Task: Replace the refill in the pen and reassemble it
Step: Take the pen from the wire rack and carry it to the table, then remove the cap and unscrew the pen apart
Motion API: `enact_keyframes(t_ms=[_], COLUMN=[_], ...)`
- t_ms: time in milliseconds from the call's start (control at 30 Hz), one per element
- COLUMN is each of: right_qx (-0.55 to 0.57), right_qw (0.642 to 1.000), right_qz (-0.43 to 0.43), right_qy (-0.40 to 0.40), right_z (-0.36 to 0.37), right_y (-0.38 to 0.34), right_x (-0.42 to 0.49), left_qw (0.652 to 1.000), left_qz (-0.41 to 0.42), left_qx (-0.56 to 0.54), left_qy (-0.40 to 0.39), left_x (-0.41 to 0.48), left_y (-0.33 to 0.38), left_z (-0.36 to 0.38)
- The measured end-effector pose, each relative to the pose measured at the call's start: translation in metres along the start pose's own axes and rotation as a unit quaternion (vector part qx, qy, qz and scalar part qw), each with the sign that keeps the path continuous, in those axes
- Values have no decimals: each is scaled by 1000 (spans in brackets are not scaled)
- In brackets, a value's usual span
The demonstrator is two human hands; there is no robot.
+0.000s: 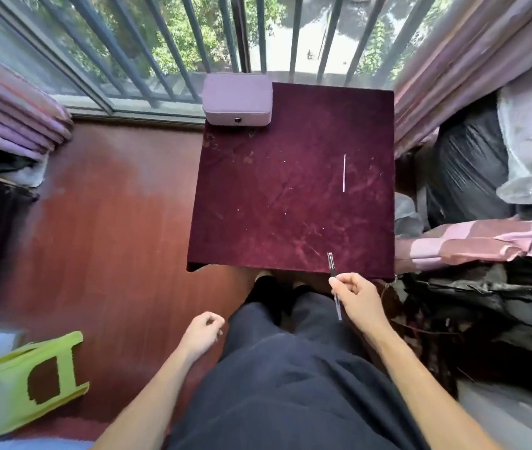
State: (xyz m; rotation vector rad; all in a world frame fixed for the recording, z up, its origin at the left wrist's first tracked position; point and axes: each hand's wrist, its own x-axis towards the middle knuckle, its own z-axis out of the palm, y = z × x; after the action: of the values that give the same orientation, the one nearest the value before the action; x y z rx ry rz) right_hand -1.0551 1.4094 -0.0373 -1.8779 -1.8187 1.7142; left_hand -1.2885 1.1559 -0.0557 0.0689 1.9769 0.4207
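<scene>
Pinching slim pen, right hand above velvety cloth.

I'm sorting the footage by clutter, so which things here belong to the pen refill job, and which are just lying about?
Belong to the job:
pen, held in the right hand
thin white refill, lying on the maroon cloth

Just lying about:
lilac case
green stool
black bags

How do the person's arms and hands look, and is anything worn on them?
Both forearms are bare up to the lower edge of the picture; no sleeves are in view. The left hand and the right hand wear no gloves, and no watch, bracelet or ring can be seen. The wide-angle lens makes the arms look long and tapering.
</scene>
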Motion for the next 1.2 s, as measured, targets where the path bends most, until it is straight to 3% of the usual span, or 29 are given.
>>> enact_keyframes(t_ms=[333,667,1200], right_qx=[55,109,163], right_qw=[998,994,983], right_qz=[17,16,-22], right_qy=[2,-28,-76], right_z=[33,69,123], right_y=[-29,-44,23], right_x=[2,66,197], left_qw=[990,972,964], left_qz=[125,152,178], left_qx=[-17,-164,-195], left_qy=[-65,-67,17], left_x=[31,57,210], left_y=[111,180,178], left_z=[8,63,119])
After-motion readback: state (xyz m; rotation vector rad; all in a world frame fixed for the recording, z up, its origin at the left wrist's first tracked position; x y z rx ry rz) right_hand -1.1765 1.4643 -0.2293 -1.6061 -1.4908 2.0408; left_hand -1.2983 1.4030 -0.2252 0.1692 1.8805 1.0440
